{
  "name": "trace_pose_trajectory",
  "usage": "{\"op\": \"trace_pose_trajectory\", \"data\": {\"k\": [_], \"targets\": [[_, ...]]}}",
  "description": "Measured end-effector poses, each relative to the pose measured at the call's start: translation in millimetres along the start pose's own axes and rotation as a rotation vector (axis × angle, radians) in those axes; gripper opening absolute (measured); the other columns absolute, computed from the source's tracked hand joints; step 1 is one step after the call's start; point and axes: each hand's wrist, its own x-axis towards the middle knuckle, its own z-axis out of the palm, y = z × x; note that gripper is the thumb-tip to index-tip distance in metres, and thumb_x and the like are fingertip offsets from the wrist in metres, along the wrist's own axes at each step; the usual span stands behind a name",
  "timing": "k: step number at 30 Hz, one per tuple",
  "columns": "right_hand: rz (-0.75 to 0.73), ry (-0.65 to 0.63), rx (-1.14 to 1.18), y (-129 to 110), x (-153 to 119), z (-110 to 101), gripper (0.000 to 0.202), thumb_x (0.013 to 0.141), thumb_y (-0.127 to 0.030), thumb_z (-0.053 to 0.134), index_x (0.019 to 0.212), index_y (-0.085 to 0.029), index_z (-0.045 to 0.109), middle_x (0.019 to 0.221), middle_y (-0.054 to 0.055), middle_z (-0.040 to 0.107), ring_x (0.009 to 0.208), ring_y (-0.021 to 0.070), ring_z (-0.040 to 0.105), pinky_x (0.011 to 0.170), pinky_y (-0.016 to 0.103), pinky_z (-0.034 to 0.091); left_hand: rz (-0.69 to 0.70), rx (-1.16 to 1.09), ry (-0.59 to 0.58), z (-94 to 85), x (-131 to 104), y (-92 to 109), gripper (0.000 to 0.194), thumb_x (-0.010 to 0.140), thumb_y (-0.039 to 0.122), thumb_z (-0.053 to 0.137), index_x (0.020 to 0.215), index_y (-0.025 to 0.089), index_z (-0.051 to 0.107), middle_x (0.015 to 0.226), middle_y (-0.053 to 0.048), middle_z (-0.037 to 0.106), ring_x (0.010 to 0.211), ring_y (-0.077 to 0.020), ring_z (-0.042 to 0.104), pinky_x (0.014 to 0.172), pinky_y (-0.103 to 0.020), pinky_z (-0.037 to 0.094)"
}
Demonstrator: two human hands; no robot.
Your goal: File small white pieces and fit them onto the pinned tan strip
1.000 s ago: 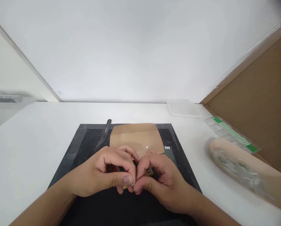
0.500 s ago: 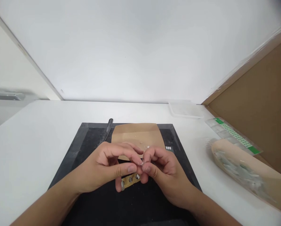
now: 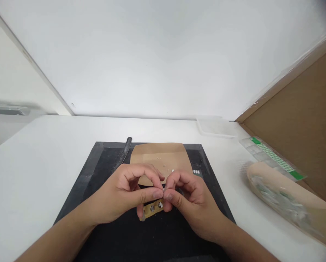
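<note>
My left hand [image 3: 137, 191] and my right hand [image 3: 189, 194] meet over the black mat [image 3: 141, 240], thumb and index of each pinched together. A tiny pale piece [image 3: 163, 189] shows between the touching fingertips; its kind is too small to make out. Just below the fingers is a yellowish strip [image 3: 149, 214] with round shiny metal pieces set along it. The lower fingers of my left hand are at its left end, and its right end disappears behind my right fingers. Behind the hands a brown paper sheet [image 3: 157, 154] carries a few tiny pale bits.
A dark curved bar [image 3: 123, 154] lies at the mat's back left. Small white ovals [image 3: 196, 171] are right of the paper. On the right stand a brown tray [image 3: 261, 167] of clear plastic packets, a green-edged clear sheet [image 3: 296, 175] and a clear plastic lid-like tray [image 3: 217, 127].
The left thumb and index have closed in, so the fingertips of both hands now touch around the tiny piece. The view has shifted slightly.
</note>
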Motion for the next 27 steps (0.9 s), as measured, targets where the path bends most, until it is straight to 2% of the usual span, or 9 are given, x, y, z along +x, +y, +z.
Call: {"op": "trace_pose_trajectory", "data": {"k": [3, 6, 8, 10, 12, 16, 21, 27], "targets": [[-0.064, 0.030, -0.105, 0.0, 0.1, -0.3, 0.030, 0.098, -0.044, 0.074, 0.082, -0.021, 0.063, 0.066, -0.002, 0.070, 0.064, 0.0128, 0.066, 0.066, 0.026, 0.054, 0.048, 0.115, 0.006, -0.1, 0.0, 0.6, 0.010, 0.097, 0.025, 0.075, 0.094, 0.016, 0.075, 0.107, -0.009, 0.075, 0.074, -0.0142, 0.075, 0.054, -0.019, 0.065], [-0.161, 0.108, -0.264, 2.2, 0.1, -1.3, 0.026, 0.099, -0.040, 0.073, 0.082, -0.021, 0.066, 0.066, -0.002, 0.072, 0.062, 0.0135, 0.067, 0.065, 0.026, 0.052, 0.172, 0.351, 0.057, -0.8, -0.4, 1.2, 0.010, 0.099, 0.027, 0.071, 0.095, 0.019, 0.076, 0.101, -0.009, 0.075, 0.110, -0.0258, 0.074, 0.057, -0.020, 0.063], [-0.201, 0.157, -0.360, 4.1, 0.2, -2.1, 0.025, 0.099, -0.039, 0.073, 0.082, -0.022, 0.067, 0.066, -0.001, 0.073, 0.063, 0.0142, 0.067, 0.065, 0.028, 0.050, 0.303, 0.549, 0.110, -1.9, -0.4, 1.0, 0.008, 0.100, 0.025, 0.070, 0.096, 0.021, 0.076, 0.093, -0.007, 0.076, 0.126, -0.0277, 0.066, 0.076, -0.027, 0.066], [-0.217, 0.181, -0.417, 5.7, 0.6, -2.7, 0.024, 0.099, -0.038, 0.073, 0.082, -0.022, 0.067, 0.067, -0.002, 0.074, 0.064, 0.0147, 0.068, 0.067, 0.028, 0.049, 0.426, 0.734, 0.143, -3.3, 0.1, 1.1, 0.008, 0.101, 0.020, 0.069, 0.097, 0.022, 0.075, 0.088, -0.004, 0.076, 0.123, -0.0253, 0.066, 0.099, -0.036, 0.060], [-0.230, 0.188, -0.453, 6.5, 1.3, -3.3, 0.022, 0.099, -0.037, 0.072, 0.083, -0.023, 0.068, 0.068, -0.002, 0.075, 0.064, 0.0146, 0.068, 0.069, 0.029, 0.049, 0.501, 0.856, 0.149, -4.5, 1.1, 2.0, 0.009, 0.101, 0.017, 0.068, 0.099, 0.022, 0.075, 0.090, -0.002, 0.077, 0.117, -0.0229, 0.067, 0.108, -0.039, 0.052], [-0.270, 0.185, -0.495, 6.3, 3.2, -4.6, 0.019, 0.100, -0.035, 0.073, 0.085, -0.024, 0.068, 0.069, -0.004, 0.076, 0.063, 0.0138, 0.068, 0.073, 0.030, 0.046, 0.584, 0.962, 0.137, -5.7, 3.5, 6.1, 0.010, 0.101, 0.014, 0.068, 0.098, 0.022, 0.074, 0.093, 0.000, 0.079, 0.107, -0.0199, 0.068, 0.108, -0.037, 0.048], [-0.329, 0.193, -0.564, 3.8, 4.5, -4.9, 0.019, 0.100, -0.032, 0.073, 0.084, -0.024, 0.067, 0.070, -0.006, 0.077, 0.064, 0.0130, 0.066, 0.076, 0.031, 0.043, 0.687, 1.030, 0.115, -4.8, 4.5, 11.8, 0.014, 0.101, 0.010, 0.067, 0.104, 0.022, 0.074, 0.096, 0.002, 0.082, 0.086, -0.0156, 0.071, 0.110, -0.039, 0.046], [-0.391, 0.198, -0.631, 2.7, 3.4, -4.8, 0.021, 0.100, -0.030, 0.073, 0.081, -0.024, 0.065, 0.070, -0.008, 0.076, 0.064, 0.0127, 0.064, 0.079, 0.032, 0.040, 0.757, 1.127, 0.257, -7.5, 5.0, 11.9, 0.016, 0.099, 0.007, 0.068, 0.104, 0.021, 0.075, 0.096, -0.001, 0.082, 0.103, -0.0206, 0.071, 0.102, -0.038, 0.050]]}}
